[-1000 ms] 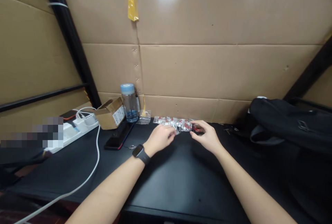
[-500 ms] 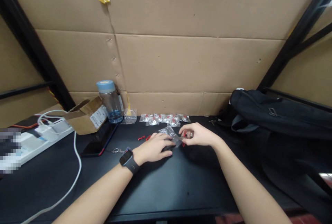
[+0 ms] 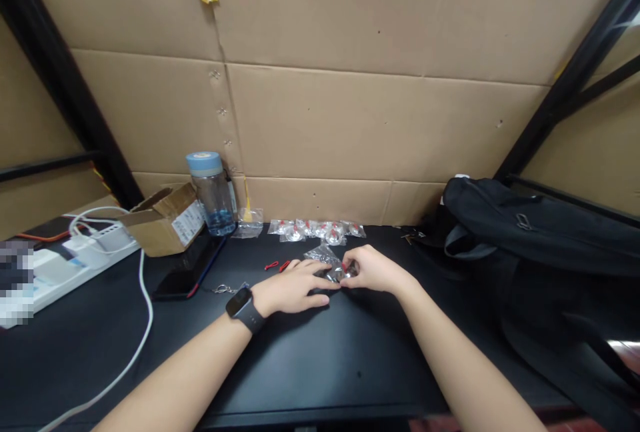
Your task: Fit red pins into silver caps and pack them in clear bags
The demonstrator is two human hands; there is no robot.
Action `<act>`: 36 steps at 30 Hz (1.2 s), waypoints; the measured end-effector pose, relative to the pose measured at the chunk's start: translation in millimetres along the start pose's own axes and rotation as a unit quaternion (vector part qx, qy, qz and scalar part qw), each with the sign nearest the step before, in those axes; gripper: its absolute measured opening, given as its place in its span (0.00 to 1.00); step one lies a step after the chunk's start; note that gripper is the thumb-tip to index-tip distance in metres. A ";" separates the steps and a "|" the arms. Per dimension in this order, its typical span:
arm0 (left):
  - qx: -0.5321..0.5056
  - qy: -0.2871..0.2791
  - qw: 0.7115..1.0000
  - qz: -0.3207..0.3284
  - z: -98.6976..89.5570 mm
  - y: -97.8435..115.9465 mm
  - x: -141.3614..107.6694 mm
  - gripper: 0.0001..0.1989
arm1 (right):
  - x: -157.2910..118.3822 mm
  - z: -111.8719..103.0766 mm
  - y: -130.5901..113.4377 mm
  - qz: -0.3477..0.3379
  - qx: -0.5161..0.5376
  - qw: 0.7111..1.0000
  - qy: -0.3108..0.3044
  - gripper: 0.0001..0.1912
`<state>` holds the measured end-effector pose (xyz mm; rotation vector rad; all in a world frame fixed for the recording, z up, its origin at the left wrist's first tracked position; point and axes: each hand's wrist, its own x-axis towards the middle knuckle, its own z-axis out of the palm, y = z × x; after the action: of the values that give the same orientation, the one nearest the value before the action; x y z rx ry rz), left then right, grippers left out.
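A clear plastic bag [image 3: 320,254] lies on the black table between my hands. My left hand [image 3: 299,287], with a dark watch on its wrist, rests palm down with fingers spread, its fingertips on the bag's near part. Pinched in my right hand [image 3: 361,268] is a small shiny item with a red cord [image 3: 346,265], at the bag's right edge; the fingers partly hide it. Red cord loops [image 3: 271,265] lie left of the bag. Behind it, several clear packets [image 3: 334,233] with round, shiny contents and red bits sit in a row.
To the left are a cardboard box [image 3: 165,229], a bottle with a blue lid [image 3: 213,195], a phone [image 3: 187,269], a metal clasp [image 3: 223,289] and a white power strip [image 3: 55,279] with cables. A black backpack [image 3: 540,239] fills the right side.
My right hand has moved slightly left and closer to my left hand, carrying the small item to the bag. My left hand stays on the bag.
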<state>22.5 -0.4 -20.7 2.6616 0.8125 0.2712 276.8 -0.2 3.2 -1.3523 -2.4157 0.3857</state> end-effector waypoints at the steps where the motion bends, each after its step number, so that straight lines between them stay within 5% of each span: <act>1: -0.003 -0.001 1.000 -0.002 0.6 -0.3 0.0 0.20 | 0.5 1.8 0.2 -0.006 -0.006 1.000 0.005 0.12; 12: 0.013 -0.022 1.000 -0.007 -1.5 3.3 -0.5 0.21 | 1.0 0.4 8.7 -0.049 0.153 0.985 -0.065 0.09; 22: 0.003 -0.002 1.000 -0.010 0.1 5.5 -2.6 0.22 | 12.3 22.2 7.8 -0.030 0.087 0.993 0.075 0.10; 29: 0.016 -0.036 0.999 -0.032 -2.8 8.3 -3.4 0.24 | 17.3 34.8 8.2 -0.047 0.098 0.989 0.099 0.15; 36: 0.014 -0.040 0.998 -0.043 -0.8 6.4 -3.1 0.23 | 27.5 49.9 12.7 0.015 0.064 0.983 0.170 0.15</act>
<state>23.0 -7.0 -17.8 2.6374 0.9088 0.1318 252.1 26.5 -42.4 -1.2837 -2.0588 0.2856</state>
